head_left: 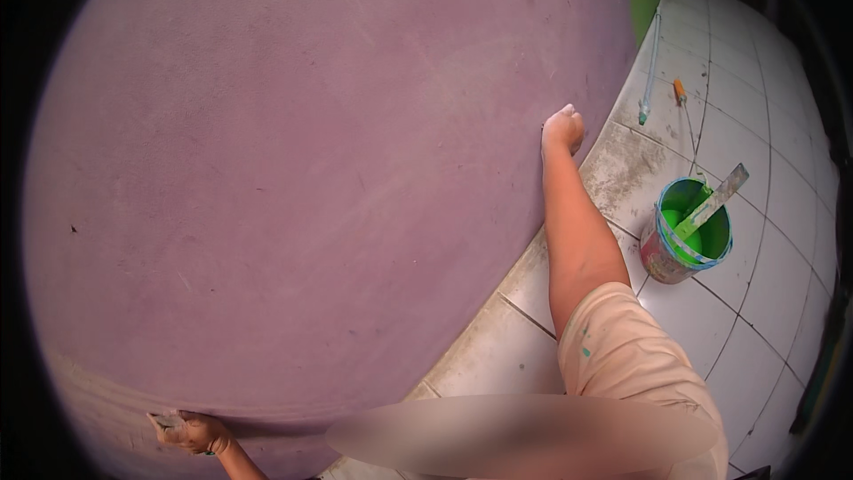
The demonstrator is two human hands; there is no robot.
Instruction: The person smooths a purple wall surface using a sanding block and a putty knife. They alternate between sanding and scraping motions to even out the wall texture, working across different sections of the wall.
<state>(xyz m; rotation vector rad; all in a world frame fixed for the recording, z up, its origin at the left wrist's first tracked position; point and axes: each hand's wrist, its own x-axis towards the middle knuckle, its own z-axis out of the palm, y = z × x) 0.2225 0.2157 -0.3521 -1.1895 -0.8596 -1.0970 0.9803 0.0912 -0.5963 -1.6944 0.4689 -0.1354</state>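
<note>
The left hand point(194, 432), lower left of the frame, is gripping a small scraper point(167, 421) and scraping the purple wall point(311, 169); the right hand point(562, 129), closed and holding nothing, is bracing against it at centre right. The next stroke needs steady, flat pressure.

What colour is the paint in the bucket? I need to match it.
Bright green, seen in the head view inside the bucket on the tiled floor.

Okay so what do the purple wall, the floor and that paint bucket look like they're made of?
Wall: probably plaster or render, painted matte purple, going by its fine grain and faint scuffs. Floor: likely glazed ceramic tile, white and glossy, with dark grout lines. Bucket: apparently plastic, blue-rimmed, smeared with green paint inside; the look leaves it open.
</note>
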